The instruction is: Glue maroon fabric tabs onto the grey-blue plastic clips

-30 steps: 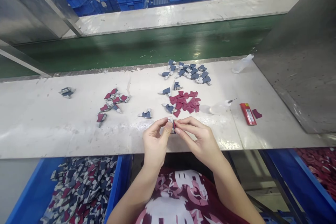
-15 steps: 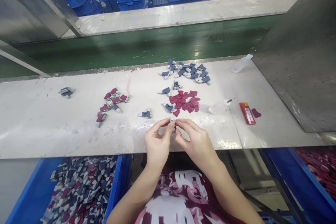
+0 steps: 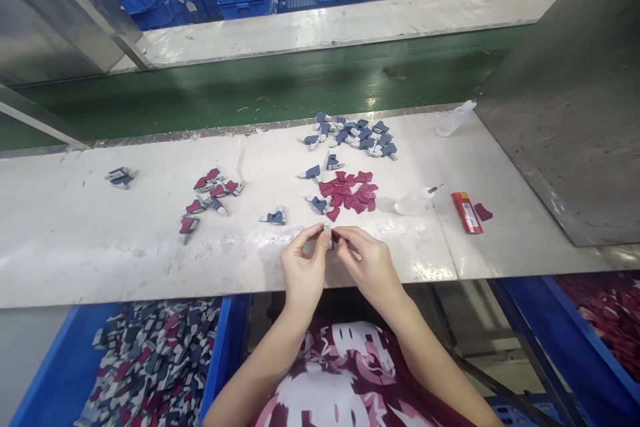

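Note:
My left hand (image 3: 306,270) pinches a small grey-and-blue plastic part (image 3: 327,228) upright between thumb and fingers, close to the table's front edge. At its right side, my right hand (image 3: 369,259) is closed on a small dark red piece (image 3: 335,237), mostly covered by the fingertips. Whether the two pieces are joined cannot be made out. Just beyond my hands lies a pile of flat dark red pieces (image 3: 350,192). Grey-and-blue parts sit around it, one (image 3: 319,204) at its left edge and a larger group (image 3: 365,135) behind.
A clear squeeze bottle with a needle tip (image 3: 414,203) lies right of the pile, near a red box (image 3: 467,213). Another bottle (image 3: 455,120) is farther back. Parts with red faces (image 3: 213,190) lie left. Blue bins (image 3: 227,340) of parts stand below the table edge.
My right hand's fingers have shifted slightly, and the dark red piece now shows at the held part's right side. The camera view has moved a little.

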`<state>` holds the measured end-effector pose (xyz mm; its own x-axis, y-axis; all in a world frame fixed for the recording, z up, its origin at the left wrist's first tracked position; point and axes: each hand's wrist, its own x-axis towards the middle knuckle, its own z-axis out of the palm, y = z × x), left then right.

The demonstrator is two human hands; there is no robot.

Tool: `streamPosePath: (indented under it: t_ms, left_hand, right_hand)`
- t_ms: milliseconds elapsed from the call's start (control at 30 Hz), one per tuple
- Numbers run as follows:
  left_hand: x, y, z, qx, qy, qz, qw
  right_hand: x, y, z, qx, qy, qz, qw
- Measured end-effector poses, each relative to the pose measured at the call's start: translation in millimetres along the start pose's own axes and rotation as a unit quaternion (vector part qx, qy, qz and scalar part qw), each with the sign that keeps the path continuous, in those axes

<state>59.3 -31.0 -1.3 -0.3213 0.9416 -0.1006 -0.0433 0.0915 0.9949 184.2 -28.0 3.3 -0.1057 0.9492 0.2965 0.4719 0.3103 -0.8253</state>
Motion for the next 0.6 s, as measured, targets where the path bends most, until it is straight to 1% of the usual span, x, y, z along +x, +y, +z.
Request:
streamPosePath:
  t_ms: [100,200,267,333,400,467,500,533,567,600]
  left_hand:
    - [4,-5,3.3,-0.04,-0.018,-0.053,0.998]
    - [6,-4,7.4,-0.076,-0.047,-0.106,0.99]
    - [8,-1,9.2,-0.1,-0.082,-0.116,0.985]
    - [9,1,9.0,-0.129,-0.118,-0.111,0.978]
    - [12,1,6.3,-0.139,-0.138,-0.101,0.975]
    - [17,-2,1.0,-0.11,-0.143,-0.081,0.98]
    - [19,-3,-2.5,-0.082,-0.143,-0.061,0.984]
    - [21,-6,-6.2,-0.051,-0.144,-0.035,0.988]
    - [23,-8,-10.2,-0.019,-0.144,-0.008,0.989]
    - [25,-11,-14.1,0.012,-0.144,0.018,0.989]
  right_hand:
    - [1,7,-7,0.026,-0.034,0.033,0.999]
    - [3,15,-16,0.02,-0.053,0.059,0.997]
    - [4,20,-24,0.016,-0.066,0.077,0.995]
    - [5,25,-32,0.018,-0.085,0.096,0.992]
    - [4,31,-39,-0.009,-0.091,0.107,0.99]
    - [2,36,-46,-0.077,-0.073,0.104,0.989]
    - [0,38,-48,-0.113,-0.053,0.097,0.987]
    - [-2,39,-51,-0.144,-0.024,0.089,0.985]
    - [-4,40,-52,-0.169,0.018,0.083,0.982]
    - [-7,39,-54,-0.191,0.073,0.079,0.976]
